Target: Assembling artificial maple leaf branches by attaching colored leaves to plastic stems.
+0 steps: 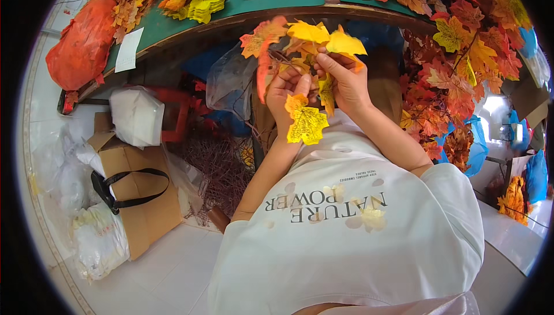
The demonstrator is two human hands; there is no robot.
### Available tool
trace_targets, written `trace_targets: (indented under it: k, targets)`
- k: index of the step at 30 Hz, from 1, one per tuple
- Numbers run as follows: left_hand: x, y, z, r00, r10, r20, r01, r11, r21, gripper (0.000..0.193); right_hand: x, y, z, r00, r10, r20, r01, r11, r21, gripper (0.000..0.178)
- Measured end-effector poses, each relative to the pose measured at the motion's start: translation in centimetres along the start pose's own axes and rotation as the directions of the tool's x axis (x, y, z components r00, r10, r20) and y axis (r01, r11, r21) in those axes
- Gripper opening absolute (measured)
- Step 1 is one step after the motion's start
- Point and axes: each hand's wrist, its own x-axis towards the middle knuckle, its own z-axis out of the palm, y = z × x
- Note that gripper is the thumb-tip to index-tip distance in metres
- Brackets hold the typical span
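Note:
In front of my chest, below the table edge, I hold a spray of artificial maple leaves in yellow, orange and red. My left hand [281, 100] is closed, thumb against fingers, around its thin stems. A yellow leaf [309, 125] with dark veins hangs in front of that wrist, and an orange-red leaf [264, 36] rises above it. Beside it, my right hand [351, 88] pinches the spray between thumb and forefinger, just under a bright yellow leaf [347, 42]. The exact bit of stem between my fingertips is hidden.
A green-topped table [274, 2] carries piles of artificial leaves. An orange-red plastic bag [81, 43] hangs at its left end. A cardboard box [141, 194] and bundled brown twigs [216, 168] stand on the left. Leafy red and orange branches [438, 90] hang at the right.

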Motion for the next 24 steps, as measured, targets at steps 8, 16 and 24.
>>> trace_targets:
  k: [8,16,24]
  targets:
    - [0.3,0.3,-0.2,0.996,-0.094,0.007,0.094,0.986,-0.136,0.014,-0.3,0.7,-0.1,0.986,0.168,0.019,-0.169,0.981,0.096,0.019]
    - [0.5,-0.2,-0.5,0.991,-0.128,-0.029,0.124,0.985,-0.117,0.014,-0.6,1.1,-0.1,0.978,0.206,0.030,-0.208,0.976,0.061,0.019]
    - [0.6,-0.7,-0.9,0.996,-0.086,0.020,0.088,0.988,-0.129,0.015,-0.6,1.7,-0.5,0.996,0.054,0.073,-0.049,0.996,-0.068,0.018]
